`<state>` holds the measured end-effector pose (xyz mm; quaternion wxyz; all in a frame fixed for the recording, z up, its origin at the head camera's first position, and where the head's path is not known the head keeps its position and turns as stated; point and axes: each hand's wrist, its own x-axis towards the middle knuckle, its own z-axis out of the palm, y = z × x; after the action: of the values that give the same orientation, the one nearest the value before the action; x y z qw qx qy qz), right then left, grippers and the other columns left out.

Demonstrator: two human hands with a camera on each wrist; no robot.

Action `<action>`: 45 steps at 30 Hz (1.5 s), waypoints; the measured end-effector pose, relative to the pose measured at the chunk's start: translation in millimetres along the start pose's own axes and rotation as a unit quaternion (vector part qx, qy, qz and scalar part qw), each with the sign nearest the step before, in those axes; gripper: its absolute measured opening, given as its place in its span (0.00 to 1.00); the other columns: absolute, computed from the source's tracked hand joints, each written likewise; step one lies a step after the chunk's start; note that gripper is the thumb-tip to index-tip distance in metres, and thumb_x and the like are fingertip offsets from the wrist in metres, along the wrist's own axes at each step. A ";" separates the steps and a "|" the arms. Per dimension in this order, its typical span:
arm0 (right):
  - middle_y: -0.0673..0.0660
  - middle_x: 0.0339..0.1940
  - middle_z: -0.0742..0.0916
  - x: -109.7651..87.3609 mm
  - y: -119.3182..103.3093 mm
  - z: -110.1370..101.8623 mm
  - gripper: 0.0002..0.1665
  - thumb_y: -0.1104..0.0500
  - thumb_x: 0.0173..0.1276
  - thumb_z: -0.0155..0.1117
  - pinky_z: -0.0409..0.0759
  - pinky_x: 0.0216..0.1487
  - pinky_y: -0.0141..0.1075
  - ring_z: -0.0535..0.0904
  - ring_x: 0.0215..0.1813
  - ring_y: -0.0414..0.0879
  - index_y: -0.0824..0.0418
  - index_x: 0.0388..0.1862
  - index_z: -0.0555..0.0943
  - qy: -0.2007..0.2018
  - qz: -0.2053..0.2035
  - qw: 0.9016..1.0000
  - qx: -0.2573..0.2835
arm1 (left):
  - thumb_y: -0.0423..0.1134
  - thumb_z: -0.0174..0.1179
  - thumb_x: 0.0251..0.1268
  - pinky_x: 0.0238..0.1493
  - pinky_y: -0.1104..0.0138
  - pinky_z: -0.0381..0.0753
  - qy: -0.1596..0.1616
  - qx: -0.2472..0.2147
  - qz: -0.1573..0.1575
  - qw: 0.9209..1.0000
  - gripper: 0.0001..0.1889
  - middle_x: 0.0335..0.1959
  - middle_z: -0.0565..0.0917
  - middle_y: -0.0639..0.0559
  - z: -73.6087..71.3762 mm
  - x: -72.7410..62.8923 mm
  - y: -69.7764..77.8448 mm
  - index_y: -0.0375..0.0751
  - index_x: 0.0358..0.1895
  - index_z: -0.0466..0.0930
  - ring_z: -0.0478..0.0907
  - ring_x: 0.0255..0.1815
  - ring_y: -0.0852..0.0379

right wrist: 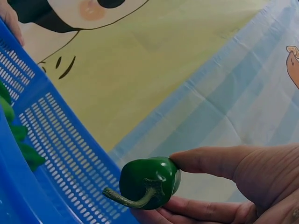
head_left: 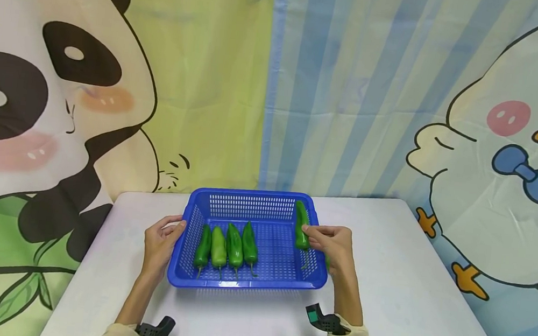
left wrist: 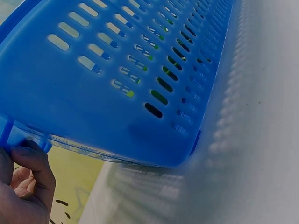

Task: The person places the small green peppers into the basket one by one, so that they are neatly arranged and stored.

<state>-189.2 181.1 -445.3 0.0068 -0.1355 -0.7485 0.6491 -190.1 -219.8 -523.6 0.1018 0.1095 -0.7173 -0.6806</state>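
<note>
A blue plastic basket with slotted walls is in the middle of the head view. Several green peppers lie side by side in its left half, stems toward the near side. My left hand grips the basket's left rim; its curled fingers show at the rim in the left wrist view. Between thumb and fingers, my right hand pinches another green pepper over the basket's right end. That pepper's curved stem points toward the right wrist camera.
The basket is over a white table. A small green patch shows just outside the basket's right side, mostly hidden by my right hand. Behind the table hangs a curtain printed with a panda and a white bird.
</note>
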 end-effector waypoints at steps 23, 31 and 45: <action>0.68 0.43 0.94 -1.0 3.2 48.3 0.19 0.58 0.64 0.85 0.95 0.46 0.44 0.94 0.36 0.50 0.73 0.44 0.92 -0.020 -0.019 0.998 -0.048 | 0.43 0.66 0.82 0.36 0.71 0.92 -0.003 -0.011 0.001 1.000 0.20 0.34 0.93 0.59 -0.3 -0.2 -0.4 0.31 0.64 0.83 0.91 0.32 0.64; 0.70 0.45 0.94 2.8 7.5 63.2 0.16 0.59 0.62 0.86 0.95 0.43 0.45 0.94 0.33 0.50 0.71 0.39 0.93 -0.018 -0.015 0.997 -0.076 | 0.43 0.66 0.82 0.35 0.71 0.91 -0.004 -0.011 0.001 1.000 0.21 0.35 0.93 0.58 0.2 -0.8 1.0 0.30 0.64 0.83 0.90 0.31 0.64; 0.64 0.27 0.93 0.5 9.4 84.0 0.15 0.60 0.58 0.87 0.86 0.30 0.39 0.88 0.27 0.49 0.71 0.33 0.92 -0.006 -0.071 0.978 -0.196 | 0.43 0.66 0.82 0.35 0.71 0.91 -0.004 -0.010 0.002 1.000 0.20 0.34 0.93 0.59 -0.2 -0.9 1.6 0.30 0.64 0.83 0.90 0.31 0.64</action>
<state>-203.5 100.9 -467.7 0.0216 -0.0764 -0.8688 0.4888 -189.2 -219.7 -522.0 0.1011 0.1045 -0.7112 -0.6878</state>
